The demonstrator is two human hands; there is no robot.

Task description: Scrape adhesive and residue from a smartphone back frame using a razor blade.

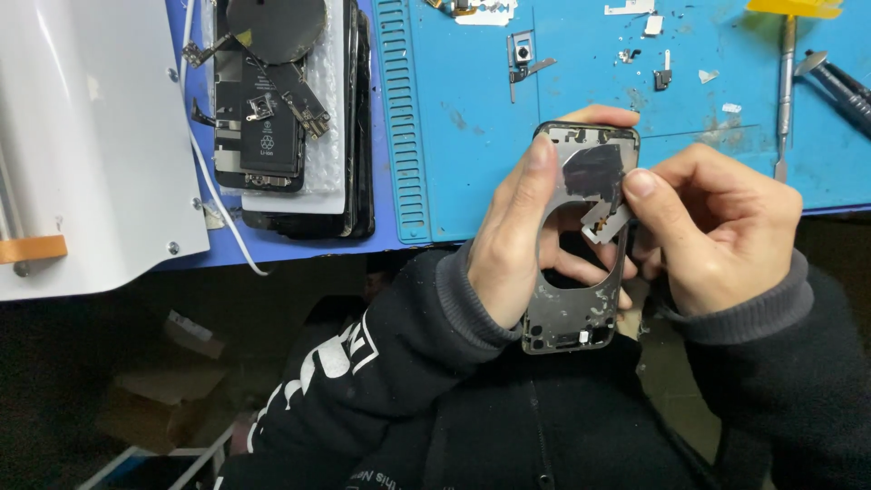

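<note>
Between my hands, above my lap, my left hand (508, 245) clasps a gutted phone frame (581, 318). My right hand (717, 227) pinches a foil strip (606, 225) inside it; pulling hard could tear it, or tip the frame off the worktop (472, 145) edge.

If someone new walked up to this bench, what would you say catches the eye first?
First, the gutted phone frame held up at the centre, the left hand gripping its side while the right hand pinches a small silvery part at its middle. Behind it lies the blue mat, dotted with small loose parts. On the far left sits a stack of phone parts beside a white machine.
</note>
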